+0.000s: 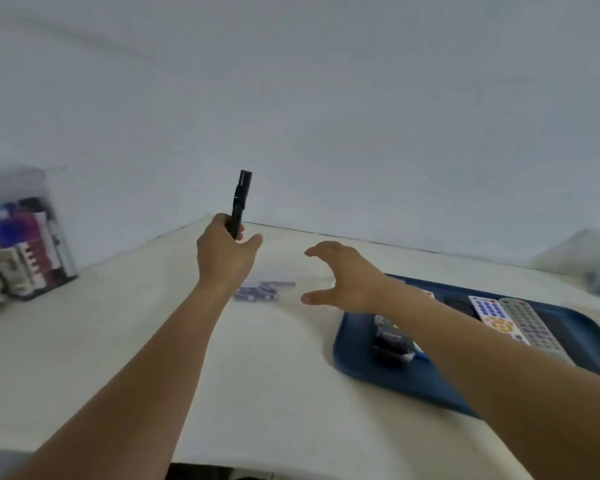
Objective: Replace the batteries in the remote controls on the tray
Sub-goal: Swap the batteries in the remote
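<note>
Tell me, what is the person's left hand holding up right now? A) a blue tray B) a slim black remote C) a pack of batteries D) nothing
B: the left hand grips a slim black remote upright above the table, while the right hand hovers open.

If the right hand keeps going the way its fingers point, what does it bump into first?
Probably the batteries on the table: the right hand is spread open, reaching left toward them. Depth is hard to judge.

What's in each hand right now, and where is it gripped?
Left hand grips a slim black remote control by its lower end; right hand holds nothing.
</note>
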A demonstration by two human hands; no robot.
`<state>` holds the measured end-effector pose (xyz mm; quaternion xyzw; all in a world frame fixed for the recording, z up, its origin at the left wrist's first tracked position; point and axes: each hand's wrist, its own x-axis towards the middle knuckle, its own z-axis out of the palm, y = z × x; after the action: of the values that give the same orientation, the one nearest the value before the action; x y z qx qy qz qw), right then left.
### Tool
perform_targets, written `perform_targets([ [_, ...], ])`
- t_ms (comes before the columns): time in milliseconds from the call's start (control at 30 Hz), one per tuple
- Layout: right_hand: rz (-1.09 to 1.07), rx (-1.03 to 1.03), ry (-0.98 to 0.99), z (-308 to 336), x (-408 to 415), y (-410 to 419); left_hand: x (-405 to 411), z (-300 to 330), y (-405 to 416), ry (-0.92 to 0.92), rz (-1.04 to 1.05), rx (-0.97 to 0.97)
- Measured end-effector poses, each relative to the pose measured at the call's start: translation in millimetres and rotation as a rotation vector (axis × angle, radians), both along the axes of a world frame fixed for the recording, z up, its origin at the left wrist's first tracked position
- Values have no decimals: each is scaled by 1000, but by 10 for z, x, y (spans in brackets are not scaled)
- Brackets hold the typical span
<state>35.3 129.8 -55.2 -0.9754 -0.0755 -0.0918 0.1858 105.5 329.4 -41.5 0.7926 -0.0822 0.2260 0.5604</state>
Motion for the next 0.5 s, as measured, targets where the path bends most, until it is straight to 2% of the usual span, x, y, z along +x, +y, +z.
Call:
perform_targets([
  [100,22,-132,110,-94,215,85,149,-304,134,75,86,-11],
  [167,25,-248,175,-129,366,92,207,-478,124,139,71,-47],
  [267,61,-621,61,-143,448,33,283,-617,111,215,-45,-192],
  [333,98,-776,-32,-164,451,-34,322,-648,112,270,-141,-314],
  [400,107,-789,-67,-165,444,-111,332,-668,66,292,-165,-367],
  [500,119,-700,-110,-130,442,-178,338,-681,12,295,-138,-440],
])
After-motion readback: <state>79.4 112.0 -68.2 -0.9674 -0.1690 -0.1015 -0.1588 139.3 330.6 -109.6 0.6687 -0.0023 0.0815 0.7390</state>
